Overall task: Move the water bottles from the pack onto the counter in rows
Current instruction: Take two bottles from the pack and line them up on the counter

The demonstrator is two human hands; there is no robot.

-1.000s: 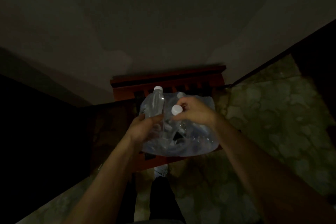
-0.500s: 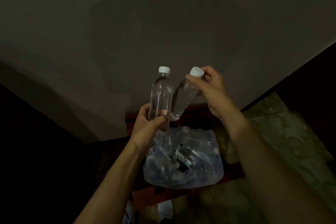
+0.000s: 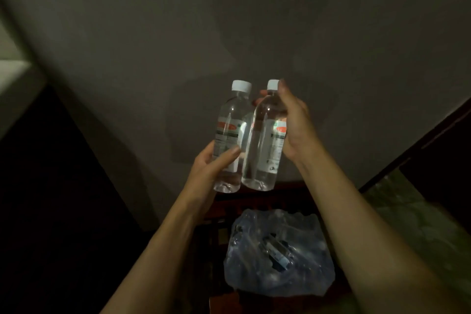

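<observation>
Two clear water bottles with white caps are held up side by side in front of the wall, both upright. My left hand (image 3: 212, 168) grips the lower half of the left bottle (image 3: 230, 122). My right hand (image 3: 293, 125) grips the right bottle (image 3: 265, 140) along its side and neck, fingertips at the cap. Below them lies the torn plastic pack (image 3: 277, 257), crumpled, with more bottles dimly visible inside.
The pack sits on a dark red wooden stool or chair (image 3: 219, 224) against a grey wall (image 3: 229, 20). A greenish mottled floor (image 3: 413, 227) shows at the right. A pale ledge (image 3: 12, 69) is at the far left. The lower left is dark.
Both hands lifted a bottle each out of the pack and raised them. The right bottle, tilted half a second ago, now stands upright beside the left one.
</observation>
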